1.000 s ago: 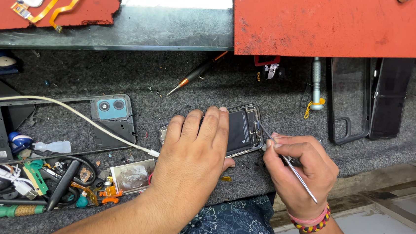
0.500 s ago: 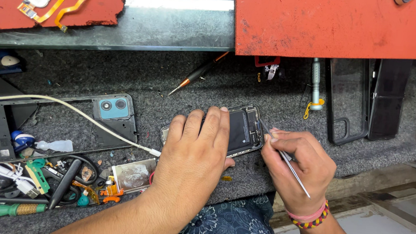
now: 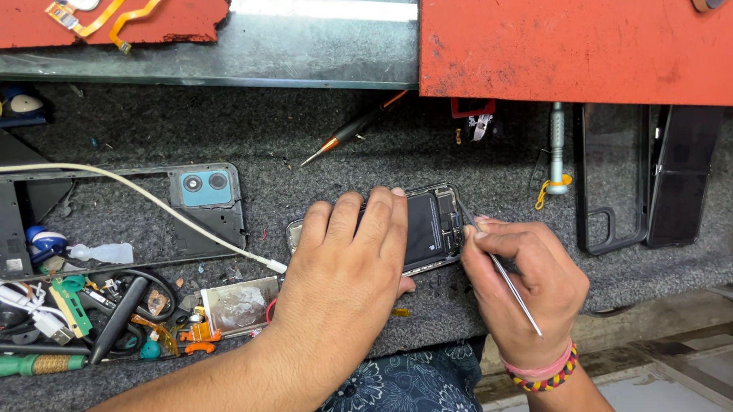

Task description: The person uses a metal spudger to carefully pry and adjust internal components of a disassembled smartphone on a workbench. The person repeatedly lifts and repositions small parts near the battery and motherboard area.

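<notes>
A grey felt-covered workbench (image 3: 302, 140) fills the view, with two red mats (image 3: 571, 39) along its far edge. Left of centre lies a dark phone frame (image 3: 113, 212) with a blue camera block, crossed by a white cable (image 3: 124, 185). At the middle, an opened phone (image 3: 430, 228) lies flat, its insides facing up. The left hand (image 3: 349, 266) presses palm-down over it, fingers spread, gripping nothing. The right hand (image 3: 522, 284), just beside, pinches thin metal tweezers (image 3: 505, 278), tip touching the phone's right edge.
</notes>
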